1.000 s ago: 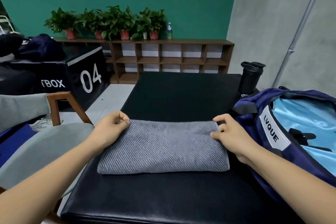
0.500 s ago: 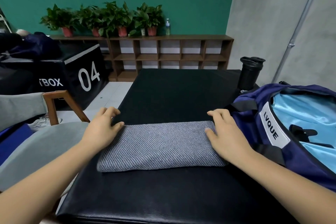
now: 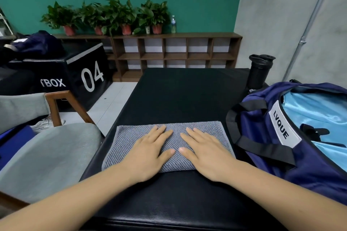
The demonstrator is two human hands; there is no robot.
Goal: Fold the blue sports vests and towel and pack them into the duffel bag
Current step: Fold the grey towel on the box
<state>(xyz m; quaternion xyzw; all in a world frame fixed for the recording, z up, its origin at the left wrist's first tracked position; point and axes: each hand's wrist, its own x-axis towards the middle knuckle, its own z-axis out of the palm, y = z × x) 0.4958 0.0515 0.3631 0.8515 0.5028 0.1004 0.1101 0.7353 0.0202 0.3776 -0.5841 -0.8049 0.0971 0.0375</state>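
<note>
Both palms down flat, fingers spread: left hand (image 3: pixel 150 153) and right hand (image 3: pixel 203 153) press the folded towel (image 3: pixel 124 144) at centre frame, likely flattening it for the open duffel bag (image 3: pixel 262 148) at right.

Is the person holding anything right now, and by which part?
Nothing is gripped. The left hand and right hand lie flat, fingers straight, on the middle of the folded towel.
</note>
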